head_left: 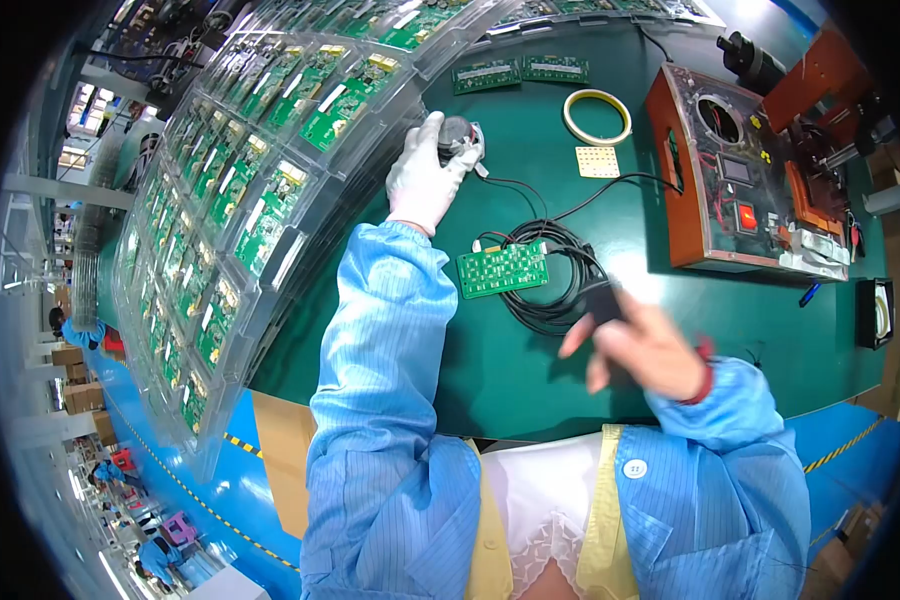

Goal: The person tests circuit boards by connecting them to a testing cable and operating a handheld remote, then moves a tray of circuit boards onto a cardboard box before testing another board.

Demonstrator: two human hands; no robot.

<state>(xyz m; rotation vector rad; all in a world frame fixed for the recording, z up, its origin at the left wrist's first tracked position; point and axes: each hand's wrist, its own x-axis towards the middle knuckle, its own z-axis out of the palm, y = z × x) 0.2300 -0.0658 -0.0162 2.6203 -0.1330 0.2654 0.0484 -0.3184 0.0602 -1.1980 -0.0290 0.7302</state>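
Observation:
My left hand (428,172), in a white glove, has its fingers closed around a round dark part (457,133) with a thin lead running from it, beside the clear trays. My right hand (650,345), bare and smeared by motion, is over the near side of a coiled black cable (545,318). At its fingers is a small black piece (601,301); whether it is gripped cannot be made out. A green circuit board (503,270) rests against the coil, between my two hands.
Clear trays (305,255) of green circuit boards stand along the left. Two boards (487,76) (556,68), a tape roll (567,122) and a sticker sheet (597,162) lie at the back. An orange test box (705,200) with a red switch and a blue pen (809,294) are on the right.

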